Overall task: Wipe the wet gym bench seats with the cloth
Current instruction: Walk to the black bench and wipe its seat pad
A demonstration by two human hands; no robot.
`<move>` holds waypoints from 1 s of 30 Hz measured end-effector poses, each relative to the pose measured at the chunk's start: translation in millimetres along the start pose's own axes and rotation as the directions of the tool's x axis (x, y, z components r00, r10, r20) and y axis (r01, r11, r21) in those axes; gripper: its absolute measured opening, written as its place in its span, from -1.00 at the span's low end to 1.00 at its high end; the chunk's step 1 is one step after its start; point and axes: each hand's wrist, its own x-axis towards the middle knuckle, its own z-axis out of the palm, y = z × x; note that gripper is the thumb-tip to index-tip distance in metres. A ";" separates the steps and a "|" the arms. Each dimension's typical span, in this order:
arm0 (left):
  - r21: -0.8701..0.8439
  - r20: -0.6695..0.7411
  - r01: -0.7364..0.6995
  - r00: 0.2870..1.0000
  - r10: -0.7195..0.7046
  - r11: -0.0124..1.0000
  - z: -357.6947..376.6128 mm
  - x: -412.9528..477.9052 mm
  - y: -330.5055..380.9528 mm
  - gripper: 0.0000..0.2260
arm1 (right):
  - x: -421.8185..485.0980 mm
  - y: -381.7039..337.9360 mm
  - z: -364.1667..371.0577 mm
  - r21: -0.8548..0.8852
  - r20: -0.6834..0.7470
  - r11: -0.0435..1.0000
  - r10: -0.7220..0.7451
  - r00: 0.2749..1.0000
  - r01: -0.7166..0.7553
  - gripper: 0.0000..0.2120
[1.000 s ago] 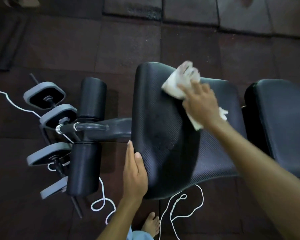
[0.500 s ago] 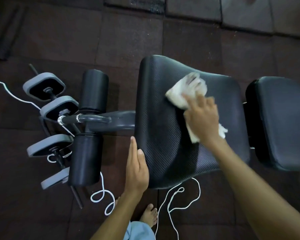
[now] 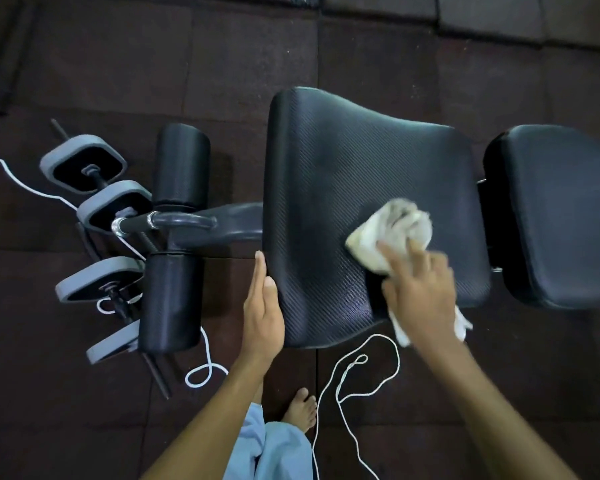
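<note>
A black textured bench seat pad (image 3: 340, 168) fills the centre of the view. A second black pad (image 3: 565, 216) lies to its right. My right hand (image 3: 420, 292) presses a crumpled white cloth (image 3: 392, 230) onto the near right part of the seat pad, fingers spread over it, with a tail of cloth hanging below the palm. My left hand (image 3: 262, 313) rests flat with straight fingers against the seat pad's near left edge.
Two black foam rollers (image 3: 174, 244) on a metal frame (image 3: 201, 225) stick out left of the seat. Grey-rimmed dumbbells (image 3: 94, 209) lie further left. White cord (image 3: 357, 372) loops on the dark rubber floor tiles (image 3: 118, 57). My bare foot (image 3: 300, 407) stands below the seat.
My right hand has dragged the cloth from the far middle of the seat pad toward its near right part. My left hand stays at the pad's left edge.
</note>
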 end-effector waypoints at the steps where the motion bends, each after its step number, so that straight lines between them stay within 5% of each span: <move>1: 0.008 -0.005 -0.003 1.000 0.003 1.000 0.1 0.5 0.0 -0.60 | 26.7 0.3 4.4 0.000 -0.003 0.992 0.129 0.992 -0.129 -0.54; 3: 0.011 -0.011 0.001 1.000 -0.001 1.000 0.4 1.3 1.0 -0.60 | 76.4 -27.3 15.5 0.004 -0.044 0.951 0.309 0.950 -0.310 -0.56; 5: 0.003 -0.003 0.005 1.000 -0.005 1.000 -0.4 0.5 1.2 -0.60 | 96.0 -70.2 21.0 0.013 -0.015 0.948 0.318 0.948 -0.318 -0.54; 9: 0.050 0.067 -0.014 0.998 0.011 0.999 -13.0 4.5 -6.0 -0.61 | 32.7 -123.6 4.4 0.006 0.006 1.000 -0.016 1.000 0.016 -0.61; 12: 0.083 0.146 -0.038 0.989 0.026 0.996 -25.4 5.0 -10.4 -0.61 | -37.8 -96.0 3.2 0.043 0.016 0.985 -0.167 0.986 0.166 -0.61; 16: 0.148 0.187 -0.073 0.981 0.044 0.986 -34.6 1.0 -6.2 -0.59 | -43.1 -25.8 -2.4 0.037 0.032 0.992 0.120 0.992 -0.121 -0.54; 20: 0.153 0.177 -0.045 0.984 0.017 0.987 -34.3 0.8 -4.4 -0.59 | 9.6 -75.9 3.6 0.075 -0.016 0.863 0.501 0.865 -0.499 -0.53; 26: 0.263 0.294 -0.031 0.954 -0.049 0.964 -64.4 -6.3 -4.7 -0.77 | -39.7 -152.8 -7.9 0.042 0.093 0.998 0.049 0.994 -0.053 -0.60; 30: 0.501 0.267 -0.081 0.961 -0.065 0.862 -94.4 -31.9 -5.1 -0.79 | -57.8 -113.5 -40.8 0.230 0.234 0.939 0.201 0.951 -0.255 -0.58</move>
